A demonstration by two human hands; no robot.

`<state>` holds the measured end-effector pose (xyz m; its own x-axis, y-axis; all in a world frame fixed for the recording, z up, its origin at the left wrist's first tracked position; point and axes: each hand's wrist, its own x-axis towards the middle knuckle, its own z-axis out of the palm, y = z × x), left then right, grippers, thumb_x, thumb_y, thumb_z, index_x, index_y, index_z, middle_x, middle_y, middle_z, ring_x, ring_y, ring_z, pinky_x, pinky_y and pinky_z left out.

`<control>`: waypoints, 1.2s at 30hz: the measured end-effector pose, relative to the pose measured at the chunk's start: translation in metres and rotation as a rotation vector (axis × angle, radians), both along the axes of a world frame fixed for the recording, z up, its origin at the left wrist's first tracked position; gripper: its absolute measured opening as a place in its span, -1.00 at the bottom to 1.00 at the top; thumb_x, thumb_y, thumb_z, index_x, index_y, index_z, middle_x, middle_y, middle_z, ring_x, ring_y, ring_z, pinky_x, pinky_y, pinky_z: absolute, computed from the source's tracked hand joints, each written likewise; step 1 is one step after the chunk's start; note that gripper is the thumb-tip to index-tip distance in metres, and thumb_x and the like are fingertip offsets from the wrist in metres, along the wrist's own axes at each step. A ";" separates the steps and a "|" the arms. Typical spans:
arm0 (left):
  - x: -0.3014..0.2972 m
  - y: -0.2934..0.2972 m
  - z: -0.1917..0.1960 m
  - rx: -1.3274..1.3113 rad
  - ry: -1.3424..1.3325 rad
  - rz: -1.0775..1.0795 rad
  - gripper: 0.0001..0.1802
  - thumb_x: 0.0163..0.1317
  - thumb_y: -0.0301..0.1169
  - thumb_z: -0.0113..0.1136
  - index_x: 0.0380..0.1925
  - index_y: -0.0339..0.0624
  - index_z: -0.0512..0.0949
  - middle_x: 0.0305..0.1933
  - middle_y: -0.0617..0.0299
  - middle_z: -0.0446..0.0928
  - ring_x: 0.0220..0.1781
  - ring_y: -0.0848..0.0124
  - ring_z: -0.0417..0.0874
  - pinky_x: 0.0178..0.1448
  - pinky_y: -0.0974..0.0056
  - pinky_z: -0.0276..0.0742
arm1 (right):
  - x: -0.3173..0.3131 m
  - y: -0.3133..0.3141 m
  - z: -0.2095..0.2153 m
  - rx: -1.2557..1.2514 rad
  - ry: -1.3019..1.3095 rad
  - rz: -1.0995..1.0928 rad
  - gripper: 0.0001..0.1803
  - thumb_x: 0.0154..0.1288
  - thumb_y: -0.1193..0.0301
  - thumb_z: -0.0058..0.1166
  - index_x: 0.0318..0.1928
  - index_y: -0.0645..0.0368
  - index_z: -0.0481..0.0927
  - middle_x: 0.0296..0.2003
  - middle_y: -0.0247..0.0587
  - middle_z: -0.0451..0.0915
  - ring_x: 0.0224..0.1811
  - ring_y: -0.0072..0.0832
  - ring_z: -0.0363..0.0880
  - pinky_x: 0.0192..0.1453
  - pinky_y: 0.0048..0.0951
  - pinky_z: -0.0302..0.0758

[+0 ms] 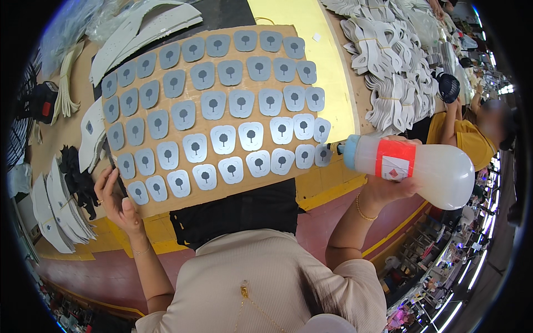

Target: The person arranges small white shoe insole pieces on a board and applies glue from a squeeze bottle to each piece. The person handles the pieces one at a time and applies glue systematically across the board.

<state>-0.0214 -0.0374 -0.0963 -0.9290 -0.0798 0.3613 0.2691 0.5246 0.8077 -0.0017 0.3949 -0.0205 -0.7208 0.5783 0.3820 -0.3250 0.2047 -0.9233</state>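
Note:
My right hand (391,180) is wrapped round a squeeze bottle (444,169) with a pale blue collar, a red band and cloudy whitish contents. The bottle lies tilted on its side, its narrow nozzle (333,147) pointing left at a grey patch (323,155) at the right end of the front row. Rows of such rounded grey patches, each with a dark tree print, cover a brown cardboard sheet (244,178). At the sheet's front left corner is my left hand (119,202), fingers apart, by the edge; whether it touches the cardboard I cannot tell.
Bundled pale cut pieces (388,83) are heaped at the far right. White curved pieces (144,39) lie behind the sheet, more stacks (61,211) at the left beside black fabric scraps (78,180). A person in a yellow top (466,139) is at the right.

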 end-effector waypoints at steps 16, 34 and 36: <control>0.000 0.000 0.001 0.009 -0.008 -0.008 -0.25 0.22 0.16 -0.07 0.02 -0.39 0.42 0.13 0.00 0.24 0.23 0.18 0.31 0.30 0.10 0.19 | 0.012 -0.015 -0.014 0.207 -0.047 -0.036 -0.12 -0.15 -0.22 0.29 -0.05 0.28 0.36 -0.25 -0.10 0.50 -0.24 -0.37 0.52 -0.18 -0.41 0.52; 0.000 -0.001 0.001 0.004 0.001 0.009 -0.26 0.21 0.15 -0.06 0.02 -0.38 0.43 0.13 -0.01 0.26 0.22 0.18 0.31 0.28 0.13 0.19 | 0.007 0.010 -0.021 0.004 -0.017 -0.063 -0.07 -0.08 -0.09 0.33 0.15 0.26 0.25 -0.01 -0.19 0.41 0.02 -0.34 0.44 0.12 -0.28 0.45; 0.000 -0.002 0.000 0.005 0.001 0.005 -0.26 0.21 0.15 -0.05 0.02 -0.38 0.43 0.13 -0.01 0.26 0.22 0.18 0.31 0.28 0.13 0.19 | 0.001 0.006 -0.022 0.061 -0.022 -0.134 -0.06 -0.09 -0.12 0.32 0.13 0.27 0.27 -0.02 -0.21 0.41 0.00 -0.38 0.44 0.09 -0.31 0.44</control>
